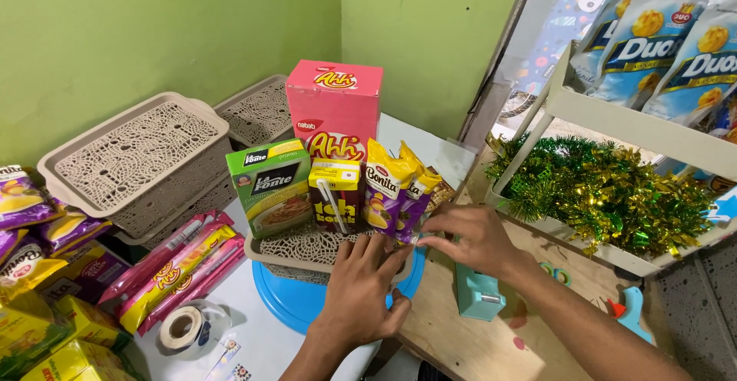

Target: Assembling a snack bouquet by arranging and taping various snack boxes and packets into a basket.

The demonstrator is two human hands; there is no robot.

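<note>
Basket rim (pixel 276 252): left hand (pixel 361 289) rests, right hand (pixel 472 237) pinches purple sachet (pixel 407 211).

I see tall box (pixel 334 108) rear of basket (pixel 307 250), pasta box (pixel 270 185) left, drink carton (pixel 335 195) middle, sachets (pixel 399 189) right; basket on round tray (pixel 295 304); tape dispenser (pixel 477 293) right, tape roll (pixel 183 327) left
</note>
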